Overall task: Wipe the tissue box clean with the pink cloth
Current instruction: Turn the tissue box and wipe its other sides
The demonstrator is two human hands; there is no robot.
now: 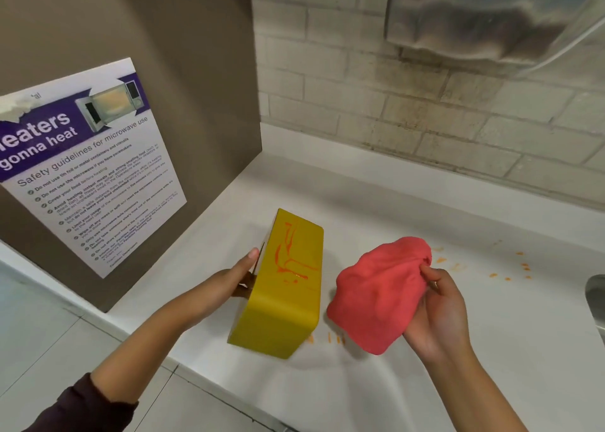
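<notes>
Nearest to me, a dark brown sleeve (pixel 82 405) comes in from the lower left, and that arm runs up to the left hand (pixel 235 281). It grips the left side of a mustard-yellow plastic tissue box (pixel 284 297), thumb laid along the upper edge and the fingers hidden behind it. The tissue box is tipped on the white countertop (pixel 425 208), close to the front edge, and its broad face carries wet orange smears (pixel 288 261).

Just to the right, apart from the box, the right hand (pixel 438 313) holds a bunched pink cloth (pixel 376 294) above the counter. Its thumb and fingertips pinch a gather at the top of the cloth.

Small orange dashes (pixel 330 338) mark the surface by the box's near corner, and more orange specks (pixel 523 267) are scattered farther right, near a steel sink rim (pixel 595 300).

On the left stands a grey-brown panel (pixel 163 38) bearing a purple and white microwave safety poster (pixel 88 169) with a torn top corner. Behind the counter is a pale, stained brick wall (pixel 425 104), and a brushed-steel dispenser (pixel 491 15) hangs on it.
</notes>
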